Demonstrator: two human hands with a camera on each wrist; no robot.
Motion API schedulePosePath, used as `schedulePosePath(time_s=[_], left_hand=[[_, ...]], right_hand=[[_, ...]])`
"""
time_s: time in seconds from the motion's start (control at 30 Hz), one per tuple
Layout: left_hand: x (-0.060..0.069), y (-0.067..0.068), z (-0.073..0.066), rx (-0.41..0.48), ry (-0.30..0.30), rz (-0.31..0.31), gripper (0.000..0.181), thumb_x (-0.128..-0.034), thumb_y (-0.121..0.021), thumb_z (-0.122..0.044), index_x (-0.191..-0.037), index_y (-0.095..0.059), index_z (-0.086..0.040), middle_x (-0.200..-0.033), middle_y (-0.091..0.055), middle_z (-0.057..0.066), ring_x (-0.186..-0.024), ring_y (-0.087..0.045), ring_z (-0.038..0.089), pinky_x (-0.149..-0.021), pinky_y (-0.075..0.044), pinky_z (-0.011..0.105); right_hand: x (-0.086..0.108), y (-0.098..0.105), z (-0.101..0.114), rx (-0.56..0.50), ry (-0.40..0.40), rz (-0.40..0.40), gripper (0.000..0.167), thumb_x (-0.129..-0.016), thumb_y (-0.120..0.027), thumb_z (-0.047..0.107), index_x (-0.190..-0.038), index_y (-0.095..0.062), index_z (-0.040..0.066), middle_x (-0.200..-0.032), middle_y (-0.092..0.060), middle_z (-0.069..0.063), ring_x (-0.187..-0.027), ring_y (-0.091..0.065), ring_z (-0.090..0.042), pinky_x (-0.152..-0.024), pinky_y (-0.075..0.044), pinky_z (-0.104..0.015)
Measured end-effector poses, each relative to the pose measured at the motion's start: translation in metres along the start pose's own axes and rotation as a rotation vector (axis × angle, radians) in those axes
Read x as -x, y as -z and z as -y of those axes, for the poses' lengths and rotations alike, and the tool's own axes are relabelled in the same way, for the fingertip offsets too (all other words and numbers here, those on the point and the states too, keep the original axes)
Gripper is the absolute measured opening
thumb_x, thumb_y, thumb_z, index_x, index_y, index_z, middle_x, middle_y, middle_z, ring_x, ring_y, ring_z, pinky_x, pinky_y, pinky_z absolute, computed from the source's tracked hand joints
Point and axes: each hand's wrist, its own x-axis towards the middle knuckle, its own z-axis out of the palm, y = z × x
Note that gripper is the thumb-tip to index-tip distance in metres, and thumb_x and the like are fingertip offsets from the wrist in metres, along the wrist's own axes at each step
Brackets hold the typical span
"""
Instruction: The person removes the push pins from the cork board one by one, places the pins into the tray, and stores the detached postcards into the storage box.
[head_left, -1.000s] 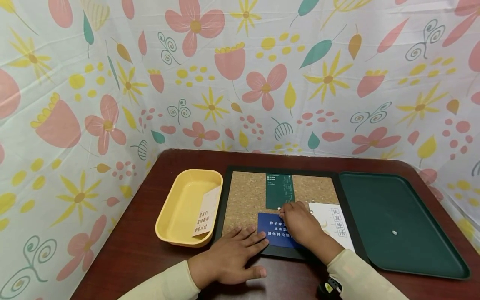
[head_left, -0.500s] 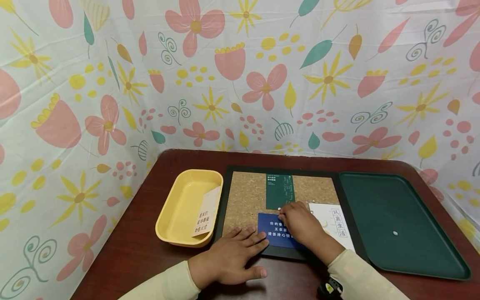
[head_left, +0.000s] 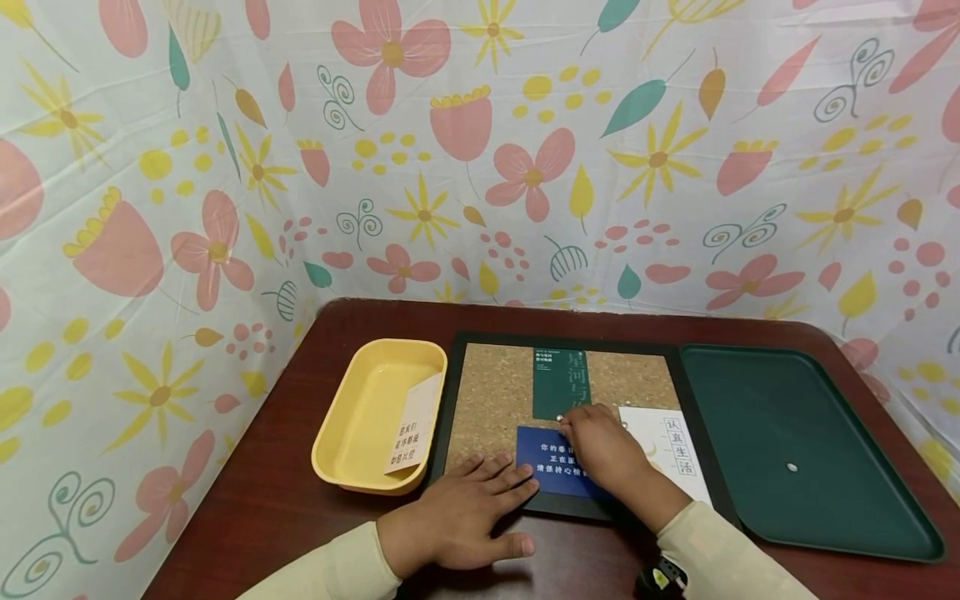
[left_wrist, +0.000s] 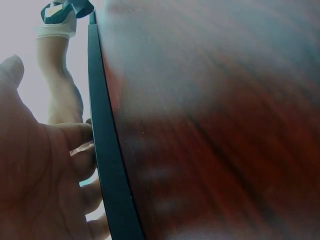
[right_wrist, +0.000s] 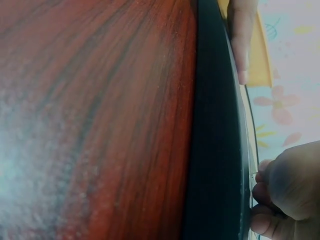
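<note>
The left hand (head_left: 457, 517) lies palm down with fingers spread, fingertips on the corkboard (head_left: 491, 375) and on the left edge of a blue card (head_left: 551, 479). Bent fingers of the right hand (head_left: 607, 450) meet at the card's upper edge, covering its upper right part; what they hold or press is hidden. Just above those fingertips, a small round pin (head_left: 560, 418) shows at the bottom of a green card (head_left: 551, 383). In the left wrist view the left palm (left_wrist: 40, 170) is beside the board's black frame (left_wrist: 107, 150); the right wrist view shows curled right fingers (right_wrist: 267, 200).
A yellow bin (head_left: 341, 400) holding a beige card (head_left: 415, 423) stands left of the board. At the right, a dark green tray (head_left: 757, 400) carries a small white piece (head_left: 791, 467). A white card (head_left: 660, 442) with another pin (head_left: 624, 424) is right of the right hand.
</note>
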Motion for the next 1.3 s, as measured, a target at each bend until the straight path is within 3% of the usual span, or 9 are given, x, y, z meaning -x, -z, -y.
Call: schedulePosePath(time_s=[0.3,0.6,1.1,1.3], left_hand=[[0.001,0.000,0.001,0.004,0.002,0.007,0.080,-0.0989,-0.014,-0.077,-0.164,-0.022,-0.030,-0.168,-0.015,-0.011,-0.156,-0.008,0.018,-0.123,-0.014,0.051],[0.001,0.001,-0.001,-0.011,0.005,-0.002,0.081,-0.0987,-0.014,-0.077,-0.164,-0.023,-0.030,-0.168,-0.016,-0.011,-0.156,-0.009,0.018,-0.123,-0.015,0.051],[0.002,0.002,-0.002,-0.025,0.009,-0.010,0.081,-0.0988,-0.014,-0.077,-0.164,-0.024,-0.029,-0.169,-0.017,-0.010,-0.156,-0.010,0.019,-0.123,-0.016,0.050],[0.002,0.002,-0.002,-0.021,0.011,-0.003,0.081,-0.0986,-0.014,-0.077,-0.164,-0.023,-0.031,-0.169,-0.015,-0.011,-0.156,-0.008,0.018,-0.123,-0.015,0.049]], right_hand=[[0.000,0.002,-0.001,-0.030,-0.004,-0.014,0.015,-0.103,-0.063,0.015,-0.104,-0.072,0.004,-0.104,-0.071,-0.011,-0.106,-0.063,-0.036,-0.092,-0.051,-0.054],[0.004,0.007,-0.006,-0.056,0.045,-0.072,0.009,-0.102,-0.065,0.012,-0.102,-0.073,0.006,-0.098,-0.070,-0.007,-0.100,-0.065,-0.031,-0.088,-0.054,-0.049],[0.014,0.016,-0.019,-0.037,0.058,-0.087,0.009,-0.101,-0.067,0.012,-0.103,-0.074,0.006,-0.102,-0.071,-0.007,-0.104,-0.064,-0.030,-0.091,-0.053,-0.048],[0.018,0.018,-0.024,-0.036,0.069,-0.120,0.007,-0.099,-0.071,0.013,-0.102,-0.074,0.008,-0.102,-0.070,-0.006,-0.102,-0.065,-0.028,-0.086,-0.056,-0.047]])
